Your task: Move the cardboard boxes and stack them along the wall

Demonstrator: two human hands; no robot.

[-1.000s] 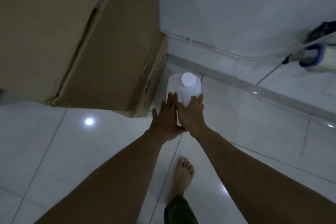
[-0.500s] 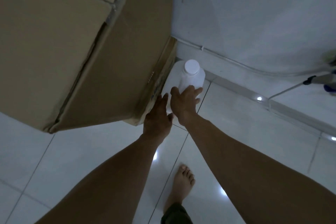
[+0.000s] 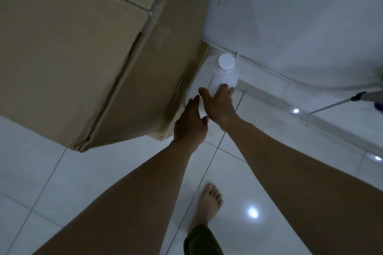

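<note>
Pressing flat on the side of a white plastic jug, the fingers of the right hand are straight and a bit spread, nothing curled round it. Left hand is just beside it, fingers straight and held together, laid along the jug's lower left side, right next to the cardboard. Can't tell how hard either one is pushing.

The jug is squarish and see-through-ish with a round white screw cap. It stands on the floor, tucked between the cardboard boxes and the wall.

The boxes fill the upper left of the frame, stacked on the floor against the wall. I count two: a big plain brown one with a taped seam on top, and the edge of a lower one poking out under it.

The floor is glossy white tile with dark grout lines and three little light reflections. The wall is plain pale grey, with a thin cable running along its base. One bare foot shows at the lower middle.
</note>
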